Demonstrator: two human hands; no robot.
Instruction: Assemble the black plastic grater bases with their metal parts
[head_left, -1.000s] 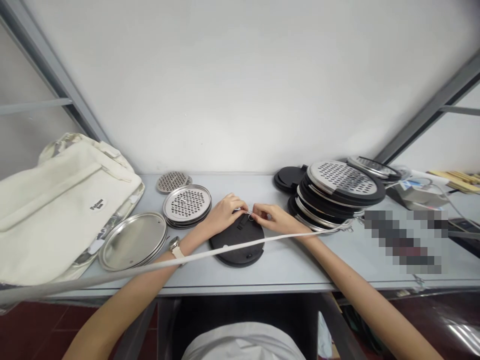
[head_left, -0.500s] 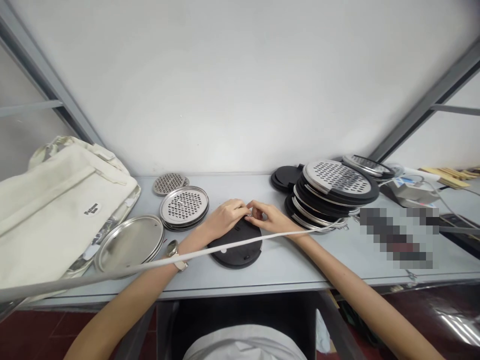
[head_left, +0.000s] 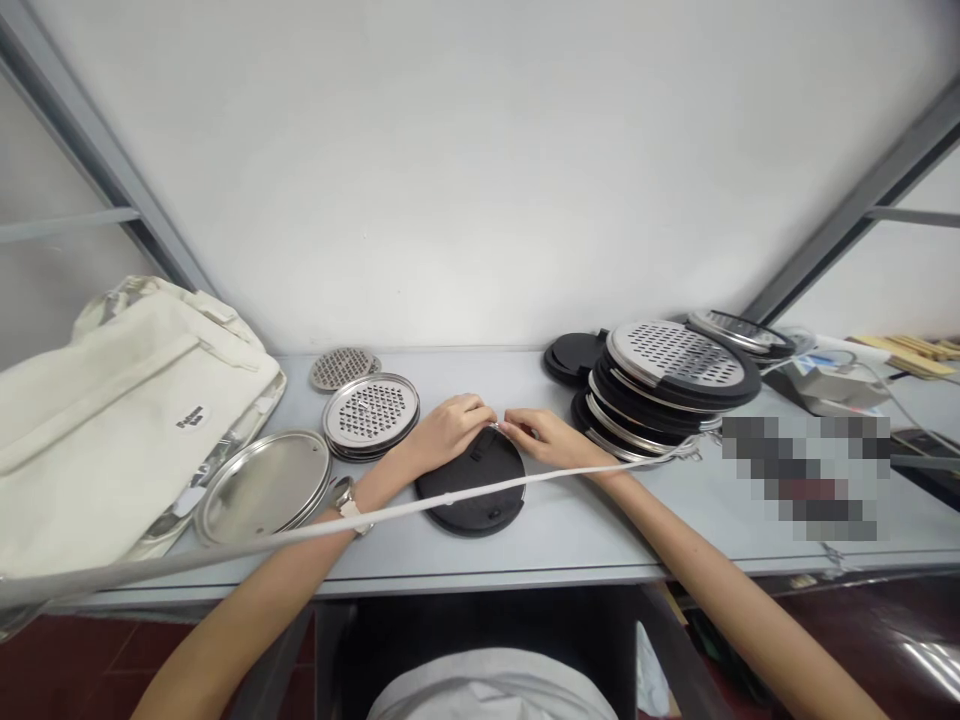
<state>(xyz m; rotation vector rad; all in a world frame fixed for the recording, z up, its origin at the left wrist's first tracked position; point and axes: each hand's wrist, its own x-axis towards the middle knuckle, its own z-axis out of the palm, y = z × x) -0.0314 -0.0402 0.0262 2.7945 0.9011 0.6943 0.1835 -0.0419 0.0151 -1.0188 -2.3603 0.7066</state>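
Observation:
A black round plate (head_left: 480, 458) lies flat on the table in front of me. At its far edge, my left hand (head_left: 455, 428) is closed, with fingertips together over the rim. From the other side my right hand (head_left: 544, 438) pinches at the same spot. A small shiny metal bit shows between the fingertips; its kind is too small to make out, and the fingers partly cover it. Left of the plate sits a stack of round metal grater discs (head_left: 371, 410). To the right rises a tall pile of grater plates with black rims (head_left: 679, 365).
A white cord (head_left: 420, 507) crosses low over both forearms and the plate. Plain metal discs (head_left: 262, 487) and a cream bag (head_left: 127, 400) are at the left. Perforated discs (head_left: 341, 369) and a black round part (head_left: 574, 354) lie by the wall. A grey box (head_left: 825, 385) stands far right.
My right fingers have flattened from a rounded pinch and lie closer to the left fingertips. The plate stays in place; the view has shifted slightly.

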